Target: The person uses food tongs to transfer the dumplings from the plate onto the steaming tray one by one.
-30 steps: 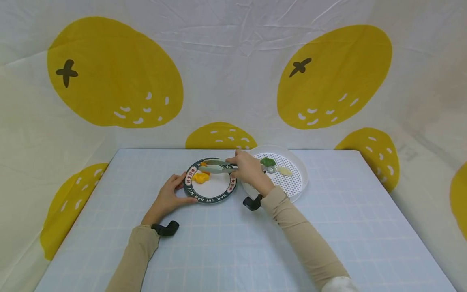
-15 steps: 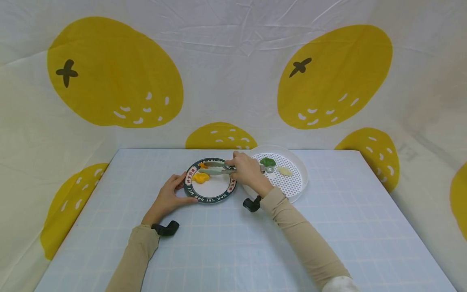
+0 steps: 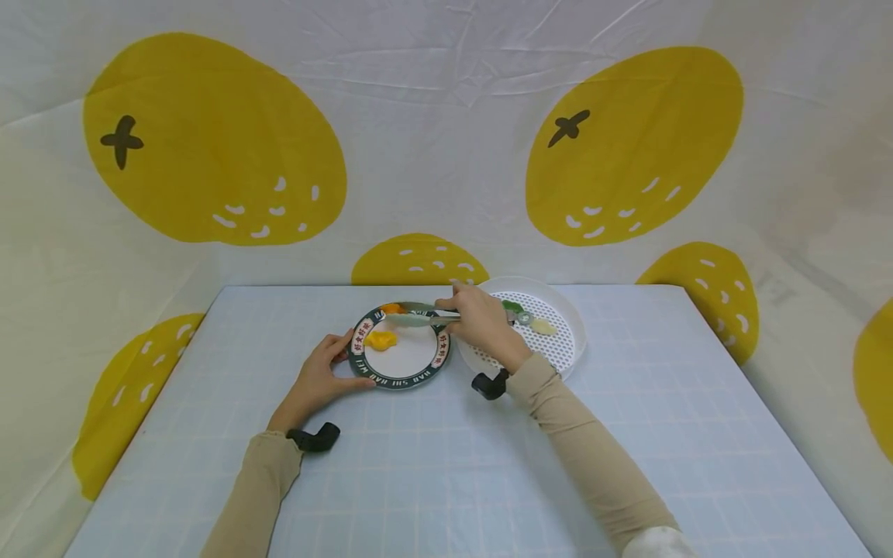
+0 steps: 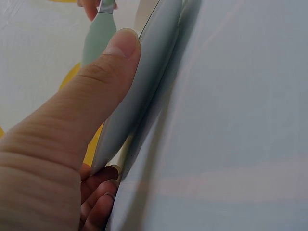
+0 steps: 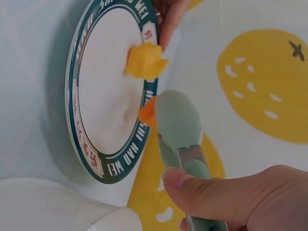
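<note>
My left hand [image 3: 324,380] grips the near-left edge of a round white plate [image 3: 408,360] with a dark green lettered rim, thumb at the front and fingers at the left. My right hand [image 3: 481,319] holds tongs [image 5: 179,118] with pale green tips, reaching over the plate's far side. An orange piece [image 5: 148,112] sits at the tongs' tips by the far rim; whether both tips clasp it is partly hidden. A yellow ruffled piece [image 3: 380,340] lies on the plate's left part. In the left wrist view, the thumb [image 4: 110,62] covers part of the plate's underside.
Right of the plate stands a white perforated round tray [image 3: 575,341], partly under my right hand. It holds a green leafy piece [image 3: 512,306] and a pale yellow-green piece [image 3: 543,327]. A light blue checked cloth [image 3: 432,473] covers the table; a lemon-print curtain hangs behind.
My right hand and the tongs have shifted slightly right and away, and the tips sit closer together. The orange piece now shows farther back, at the far rim. The left hand keeps its hold.
</note>
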Action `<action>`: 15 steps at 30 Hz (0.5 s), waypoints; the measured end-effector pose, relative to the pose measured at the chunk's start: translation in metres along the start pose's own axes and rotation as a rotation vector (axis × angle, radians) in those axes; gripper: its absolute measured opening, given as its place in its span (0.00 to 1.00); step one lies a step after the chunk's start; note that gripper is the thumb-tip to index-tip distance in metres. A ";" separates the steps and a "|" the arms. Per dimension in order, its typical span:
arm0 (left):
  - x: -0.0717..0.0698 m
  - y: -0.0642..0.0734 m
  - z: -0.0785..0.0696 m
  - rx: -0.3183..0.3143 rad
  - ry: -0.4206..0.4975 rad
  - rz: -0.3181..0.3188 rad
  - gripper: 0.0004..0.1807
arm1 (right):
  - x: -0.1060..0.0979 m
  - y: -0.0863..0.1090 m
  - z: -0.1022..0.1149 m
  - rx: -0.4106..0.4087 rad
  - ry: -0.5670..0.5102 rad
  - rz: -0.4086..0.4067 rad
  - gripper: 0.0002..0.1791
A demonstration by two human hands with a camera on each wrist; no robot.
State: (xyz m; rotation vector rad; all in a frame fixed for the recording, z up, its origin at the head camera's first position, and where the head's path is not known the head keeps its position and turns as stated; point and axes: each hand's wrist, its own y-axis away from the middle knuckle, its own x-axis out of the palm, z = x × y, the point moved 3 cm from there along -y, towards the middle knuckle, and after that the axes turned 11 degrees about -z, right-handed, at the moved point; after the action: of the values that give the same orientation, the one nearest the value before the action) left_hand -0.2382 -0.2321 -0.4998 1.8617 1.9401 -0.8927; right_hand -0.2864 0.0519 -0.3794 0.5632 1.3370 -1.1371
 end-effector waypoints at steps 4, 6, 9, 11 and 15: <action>0.000 0.000 0.000 -0.003 0.004 0.001 0.62 | -0.008 0.003 -0.004 0.000 -0.010 -0.014 0.26; 0.000 0.000 0.000 -0.007 0.006 0.001 0.62 | -0.014 0.005 -0.006 0.001 -0.017 -0.024 0.26; 0.001 0.000 0.000 -0.013 0.004 0.002 0.62 | -0.022 0.009 -0.010 0.015 -0.028 -0.036 0.25; 0.001 0.000 0.000 -0.017 0.005 0.002 0.62 | -0.028 0.012 -0.013 0.020 -0.022 -0.050 0.25; 0.001 0.000 -0.001 -0.024 -0.001 0.003 0.63 | -0.041 0.021 -0.021 0.034 -0.027 -0.080 0.24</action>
State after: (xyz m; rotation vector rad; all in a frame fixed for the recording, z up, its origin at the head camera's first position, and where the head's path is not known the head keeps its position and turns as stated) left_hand -0.2381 -0.2305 -0.4997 1.8504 1.9384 -0.8655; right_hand -0.2716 0.0912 -0.3509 0.5208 1.3286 -1.2303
